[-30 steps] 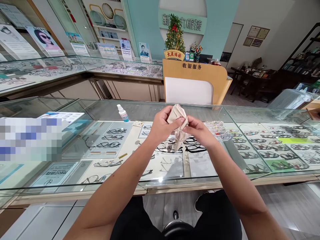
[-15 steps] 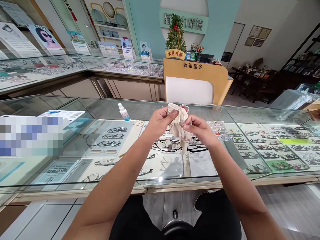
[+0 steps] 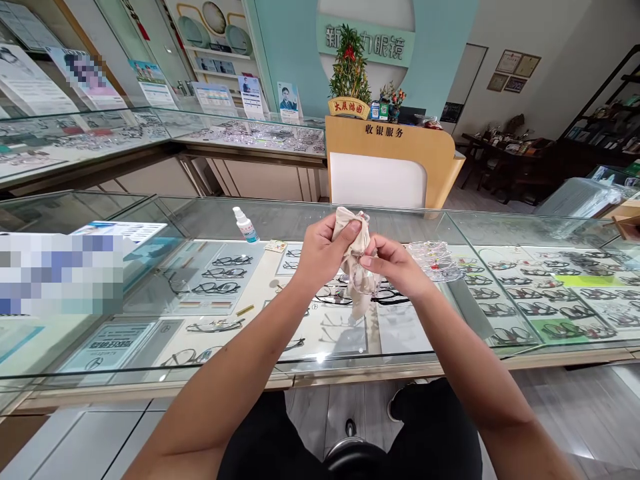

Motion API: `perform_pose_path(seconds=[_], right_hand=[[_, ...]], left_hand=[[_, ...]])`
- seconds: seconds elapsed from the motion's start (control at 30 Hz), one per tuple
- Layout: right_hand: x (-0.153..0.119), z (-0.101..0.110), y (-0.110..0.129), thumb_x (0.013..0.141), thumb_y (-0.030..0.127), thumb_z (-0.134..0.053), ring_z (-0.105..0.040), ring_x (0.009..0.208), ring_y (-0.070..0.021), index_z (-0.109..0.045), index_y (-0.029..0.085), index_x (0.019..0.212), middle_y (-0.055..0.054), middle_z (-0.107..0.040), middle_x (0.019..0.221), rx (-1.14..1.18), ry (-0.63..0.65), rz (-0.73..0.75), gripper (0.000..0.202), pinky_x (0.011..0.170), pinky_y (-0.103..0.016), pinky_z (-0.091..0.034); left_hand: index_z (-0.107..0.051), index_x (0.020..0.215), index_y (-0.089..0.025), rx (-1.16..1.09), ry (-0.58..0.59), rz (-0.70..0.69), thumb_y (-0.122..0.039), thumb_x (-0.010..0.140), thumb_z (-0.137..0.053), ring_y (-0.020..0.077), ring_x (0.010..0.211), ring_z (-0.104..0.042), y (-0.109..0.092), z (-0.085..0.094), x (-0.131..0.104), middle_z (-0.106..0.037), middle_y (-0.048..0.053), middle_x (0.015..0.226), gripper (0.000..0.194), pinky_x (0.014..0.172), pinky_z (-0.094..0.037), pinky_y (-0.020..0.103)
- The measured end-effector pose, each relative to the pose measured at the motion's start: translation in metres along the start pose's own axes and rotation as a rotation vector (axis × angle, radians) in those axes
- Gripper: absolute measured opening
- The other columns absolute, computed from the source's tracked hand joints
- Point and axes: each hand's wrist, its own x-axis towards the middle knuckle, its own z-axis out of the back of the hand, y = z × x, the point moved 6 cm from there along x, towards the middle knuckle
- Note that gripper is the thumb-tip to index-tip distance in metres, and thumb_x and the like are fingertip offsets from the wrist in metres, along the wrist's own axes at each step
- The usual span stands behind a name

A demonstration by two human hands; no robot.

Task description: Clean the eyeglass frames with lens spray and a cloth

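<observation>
Above the glass counter, my left hand (image 3: pixel 327 248) is closed around a cream cleaning cloth (image 3: pixel 345 218), thumb pressed on top. Part of the cloth hangs below the fingers. A pair of clear-lensed eyeglasses (image 3: pixel 366 281) shows between my hands, partly covered by the cloth. My right hand (image 3: pixel 395 263) pinches the glasses' thin frame near its middle with thumb and fingertips. Left of my hands, a white spray bottle (image 3: pixel 245 225) stands upright on the glass. A bundle of clear-looking glasses (image 3: pixel 433 260) lies to the right of my right hand.
Rows of eyeglasses (image 3: pixel 223 272) lie inside the glass display counter (image 3: pixel 280 367), which spans the width before me. Printed sheets (image 3: pixel 123 230) rest at its left end. A wooden cashier desk (image 3: pixel 395 137) stands beyond. My legs and a stool are below the counter edge.
My left hand has shifted slightly down with the cloth, which now hangs lower. The glasses have tilted a little between my hands. My view has moved slightly.
</observation>
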Motion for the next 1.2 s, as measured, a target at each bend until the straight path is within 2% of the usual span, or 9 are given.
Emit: perform_pose_path(seconds=[0.13,0.27,0.4,0.6,0.8,0.9,1.0,1.1,1.2], right_hand=[[0.001,0.018,0.006,0.083,0.06,-0.094,-0.046,0.072,-0.0157,-0.063,0.025,0.08,0.003,-0.057,0.079,-0.042,-0.119,0.069,0.047,0.07,-0.03,-0.039],[0.002,0.025,0.006,0.084,0.06,-0.093,-0.045,0.071,-0.0155,-0.063,0.025,0.08,0.003,-0.056,0.078,-0.006,-0.149,0.064,0.046,0.068,-0.029,-0.038],[0.003,0.013,0.002,0.081,0.067,-0.094,-0.047,0.072,-0.0153,-0.061,0.025,0.081,0.003,-0.056,0.078,-0.004,-0.127,0.054,0.053,0.068,-0.029,-0.04],[0.004,-0.005,-0.005,0.077,0.069,-0.097,-0.049,0.069,-0.0141,-0.06,0.025,0.081,0.003,-0.061,0.076,-0.024,-0.059,-0.012,0.057,0.065,-0.029,-0.041],[0.003,0.012,0.006,0.079,0.062,-0.097,-0.046,0.068,-0.0143,-0.068,0.025,0.08,0.002,-0.061,0.078,-0.086,-0.195,0.088,0.047,0.064,-0.03,-0.039],[0.002,0.026,0.009,0.08,0.062,-0.095,-0.048,0.072,-0.0163,-0.07,0.026,0.082,0.002,-0.063,0.08,-0.077,-0.295,0.132,0.044,0.07,-0.032,-0.042],[0.002,0.031,0.009,0.08,0.062,-0.093,-0.055,0.081,-0.019,-0.071,0.027,0.083,0.001,-0.066,0.085,-0.062,-0.335,0.149,0.042,0.08,-0.034,-0.048],[0.003,0.032,0.008,0.08,0.061,-0.092,-0.059,0.088,-0.0211,-0.07,0.027,0.083,0.0,-0.069,0.088,-0.047,-0.358,0.133,0.041,0.087,-0.035,-0.05],[0.002,0.035,0.01,0.078,0.06,-0.092,-0.061,0.09,-0.0216,-0.069,0.027,0.082,-0.001,-0.07,0.089,0.001,-0.403,0.14,0.04,0.087,-0.034,-0.05]], left_hand=[[-0.079,0.092,-0.019,-0.091,0.089,0.063,-0.081,0.085,-0.084,0.0188,0.07,-0.062,0.012,-0.002,0.005,-0.072,0.005,0.08,0.063,0.064,-0.049,0.031],[-0.079,0.115,-0.019,-0.191,0.199,0.108,-0.064,0.076,-0.099,0.0227,0.089,-0.07,0.014,-0.011,0.004,-0.078,0.008,0.102,0.062,0.076,-0.056,0.032],[-0.079,0.111,-0.019,-0.148,0.07,0.096,-0.058,0.071,-0.102,0.0219,0.087,-0.07,0.008,-0.011,-0.002,-0.078,0.006,0.099,0.06,0.076,-0.056,0.031],[-0.074,0.083,-0.02,-0.078,-0.096,0.066,-0.074,0.085,-0.088,0.0184,0.072,-0.065,0.012,-0.002,-0.003,-0.073,0.003,0.078,0.056,0.065,-0.05,0.031],[-0.07,0.08,-0.021,-0.302,-0.1,0.213,-0.081,0.077,-0.09,0.0201,0.072,-0.071,0.032,0.002,0.011,-0.074,0.003,0.076,0.063,0.063,-0.055,0.031],[-0.072,0.088,-0.021,-0.372,-0.038,0.232,-0.072,0.072,-0.097,0.0221,0.078,-0.074,0.034,-0.002,0.013,-0.076,0.004,0.081,0.06,0.068,-0.057,0.033],[-0.074,0.099,-0.021,-0.408,0.009,0.252,-0.052,0.073,-0.098,0.0229,0.084,-0.075,0.035,-0.005,0.011,-0.078,0.005,0.09,0.048,0.073,-0.057,0.034],[-0.072,0.086,-0.02,-0.421,0.019,0.286,-0.033,0.07,-0.089,0.0215,0.079,-0.07,0.038,-0.005,0.011,-0.075,0.005,0.086,0.027,0.069,-0.054,0.033],[-0.071,0.077,-0.019,-0.428,0.097,0.343,-0.036,0.07,-0.084,0.0215,0.077,-0.067,0.042,-0.011,0.011,-0.074,0.007,0.085,0.023,0.067,-0.053,0.033]])
